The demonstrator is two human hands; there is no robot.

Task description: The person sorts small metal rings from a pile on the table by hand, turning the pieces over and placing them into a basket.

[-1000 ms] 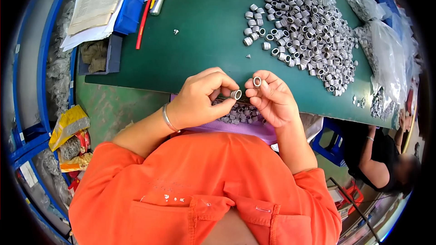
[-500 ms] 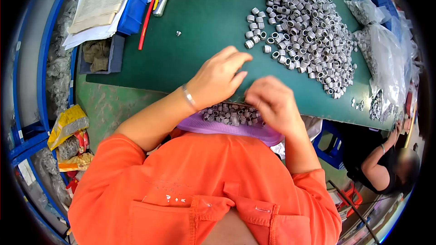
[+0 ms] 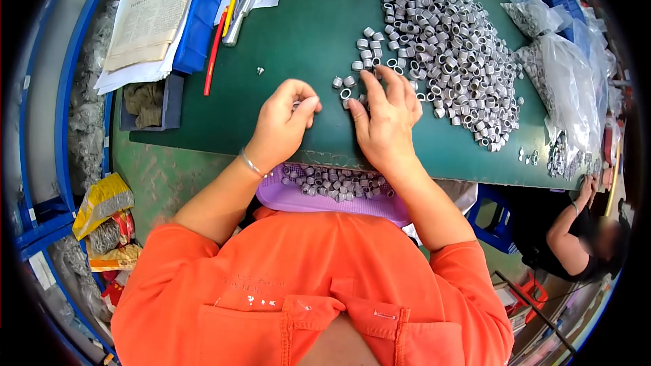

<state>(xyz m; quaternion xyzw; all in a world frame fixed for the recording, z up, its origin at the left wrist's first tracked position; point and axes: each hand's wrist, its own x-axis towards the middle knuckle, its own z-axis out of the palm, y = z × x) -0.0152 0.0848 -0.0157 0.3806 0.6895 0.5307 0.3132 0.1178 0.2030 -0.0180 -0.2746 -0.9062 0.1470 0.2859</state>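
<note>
My left hand is over the green table, thumb and fingers pinched. A bit of a small grey metal ring shows between them, mostly hidden. My right hand reaches over the near left edge of a large pile of metal rings. Its thumb and fingers are apart, and a few loose rings lie beside the thumb and under the fingers. Below the table edge, a purple tray at my lap holds many more rings.
The green table carries pens, a small metal piece and a blue bin with papers. Plastic bags line the right side. Another person sits at the lower right. Blue shelving stands left.
My right hand has moved from above the tray forward to the loose rings, its fingers spreading. My left hand has shifted left and slightly back towards me.
</note>
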